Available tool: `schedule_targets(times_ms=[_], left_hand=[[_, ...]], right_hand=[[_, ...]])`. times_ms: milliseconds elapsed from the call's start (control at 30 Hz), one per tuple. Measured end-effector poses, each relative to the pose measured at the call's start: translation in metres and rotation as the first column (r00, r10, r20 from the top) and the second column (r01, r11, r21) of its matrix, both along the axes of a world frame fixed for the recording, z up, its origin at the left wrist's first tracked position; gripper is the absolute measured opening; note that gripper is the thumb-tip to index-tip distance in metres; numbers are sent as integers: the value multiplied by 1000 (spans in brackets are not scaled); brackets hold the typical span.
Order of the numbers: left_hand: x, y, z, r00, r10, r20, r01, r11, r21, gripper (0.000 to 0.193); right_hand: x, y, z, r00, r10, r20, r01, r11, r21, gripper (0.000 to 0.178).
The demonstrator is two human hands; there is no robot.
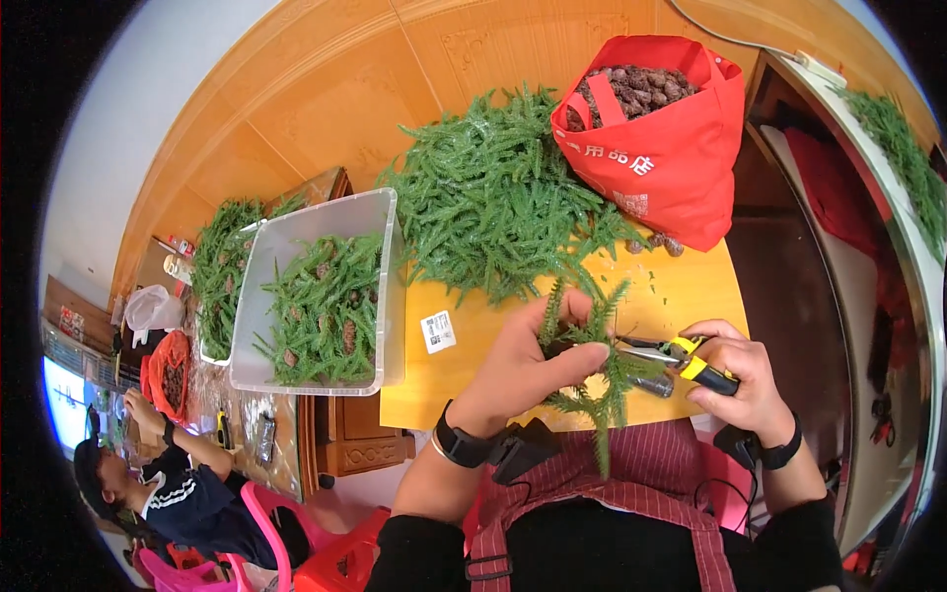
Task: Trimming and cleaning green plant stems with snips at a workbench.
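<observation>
A green artificial pine sprig (614, 380) is pinched in my left hand (552, 360), its needled twigs spreading up and down past the fingers. My right hand (738, 380) is wrapped round a pair of pliers (695, 367) with yellow and black handles. The metal jaws reach to the sprig's stem beside my left fingertips; whether they close on it I cannot tell. Under the pliers lies a small dark cylindrical thing (653, 383) near the table's front edge. Whatever else sits within my left fingers is hidden.
On the yellow table (464, 385) a heap of green sprigs (483, 197) lies beside a red bag (661, 148) of pine cones. A clear plastic bin (387, 326) at left holds sprigs with cones. A few loose cones (671, 245) lie below the bag. Another person (187, 493) sits far left.
</observation>
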State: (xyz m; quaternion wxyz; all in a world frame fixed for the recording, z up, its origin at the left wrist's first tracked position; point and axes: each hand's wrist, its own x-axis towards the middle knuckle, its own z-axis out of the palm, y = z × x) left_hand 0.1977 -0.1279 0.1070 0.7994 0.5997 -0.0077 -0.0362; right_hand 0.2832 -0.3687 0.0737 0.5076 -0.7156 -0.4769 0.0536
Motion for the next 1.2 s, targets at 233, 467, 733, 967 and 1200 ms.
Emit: schedule_targets(times_ms=[233, 467, 733, 967, 1200], left_hand=[[0, 2, -5, 995, -78, -61, 71, 991, -117, 35], [1, -4, -15, 989, -149, -11, 144, 972, -185, 35], [0, -6, -22, 988, -153, 15, 151, 953, -264, 35], [3, 0, -11, 989, 28, 148, -24, 999, -27, 21], [5, 2, -8, 659, -78, 748, -621, 505, 599, 23]], right_hand=[[1, 0, 1, 998, 48, -30, -47, 999, 27, 31], [5, 5, 0, 995, 103, -11, -103, 993, 50, 31], [5, 5, 0, 994, 111, 1, -110, 992, 55, 30], [3, 1, -1, 995, 20, 102, -25, 999, 48, 29], [-13, 4, 17, 981, -180, 66, 186, 976, -111, 27]])
